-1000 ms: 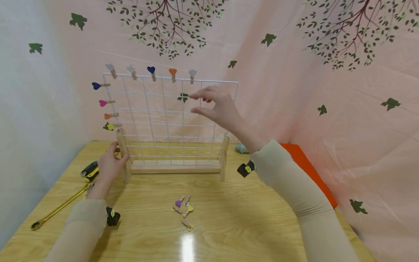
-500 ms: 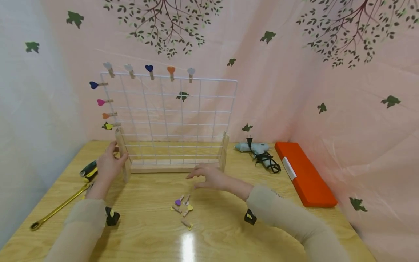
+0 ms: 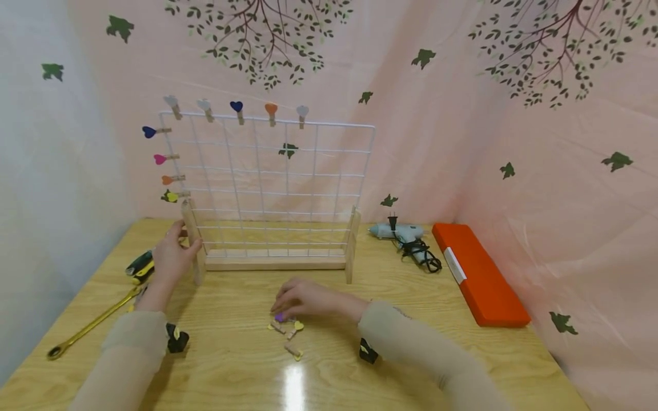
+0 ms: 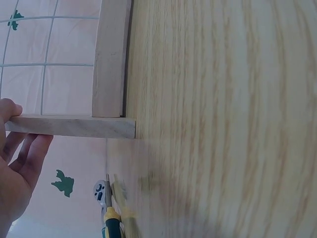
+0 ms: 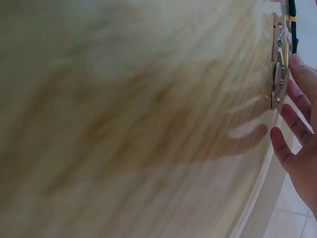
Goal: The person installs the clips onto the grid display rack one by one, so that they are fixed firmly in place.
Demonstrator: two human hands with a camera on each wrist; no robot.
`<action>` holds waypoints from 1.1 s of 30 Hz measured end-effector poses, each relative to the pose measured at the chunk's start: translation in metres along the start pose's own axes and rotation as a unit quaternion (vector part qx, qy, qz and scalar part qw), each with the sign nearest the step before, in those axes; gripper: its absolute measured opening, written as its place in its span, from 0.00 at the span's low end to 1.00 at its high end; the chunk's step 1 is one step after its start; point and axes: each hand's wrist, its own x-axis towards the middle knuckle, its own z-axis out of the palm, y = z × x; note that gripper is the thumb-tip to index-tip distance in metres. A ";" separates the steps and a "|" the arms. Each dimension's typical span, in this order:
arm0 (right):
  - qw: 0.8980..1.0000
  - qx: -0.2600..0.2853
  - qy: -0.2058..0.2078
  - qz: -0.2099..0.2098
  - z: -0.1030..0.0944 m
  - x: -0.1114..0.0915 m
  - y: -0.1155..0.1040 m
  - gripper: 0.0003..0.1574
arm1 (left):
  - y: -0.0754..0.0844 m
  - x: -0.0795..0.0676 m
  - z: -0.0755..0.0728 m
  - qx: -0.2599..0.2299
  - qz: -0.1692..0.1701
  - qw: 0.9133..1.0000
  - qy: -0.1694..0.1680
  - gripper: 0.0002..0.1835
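A white wire grid rack [image 3: 272, 171] stands in a wooden base, with heart clothespins clipped along its top and left edges. My left hand [image 3: 173, 257] grips the rack's left wooden post [image 4: 69, 127], thumb on one side and fingers on the other. Over the small pile on the table, my right hand [image 3: 308, 299] reaches down with its fingertips at a purple heart clothespin [image 3: 279, 317]. Close beside those fingers in the right wrist view are wooden clothespins [image 5: 279, 64]; none is seen pinched. Below them lies another clothespin with a yellow heart [image 3: 294, 351].
A gold ratchet wrench [image 3: 92, 325] and a yellow-black screwdriver [image 3: 141, 267] lie at the left. Behind on the right rest a glue gun [image 3: 398, 231] with its bundled cord and a long orange box [image 3: 480, 274]. A printed curtain hangs behind the table.
My right hand has come down from in front of the grid's upper right to the clothespin pile. The left hand stays on the post.
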 end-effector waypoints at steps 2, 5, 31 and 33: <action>1.000 -0.001 -0.009 -0.005 0.002 0.003 0.001 0.17 | 0.000 0.001 0.001 0.000 -0.001 1.000 -0.003 0.26; 1.000 0.008 -0.004 -0.008 0.003 0.006 0.003 0.13 | 0.000 0.001 0.002 -0.003 0.002 1.000 -0.006 0.26; 0.973 0.097 0.205 0.038 -0.150 -0.012 -0.016 0.07 | 0.002 0.000 -0.001 0.001 0.008 1.000 0.001 0.26; 0.970 0.085 0.226 0.043 -0.177 -0.016 -0.020 0.08 | 0.001 0.000 0.000 0.001 0.010 1.000 0.001 0.26</action>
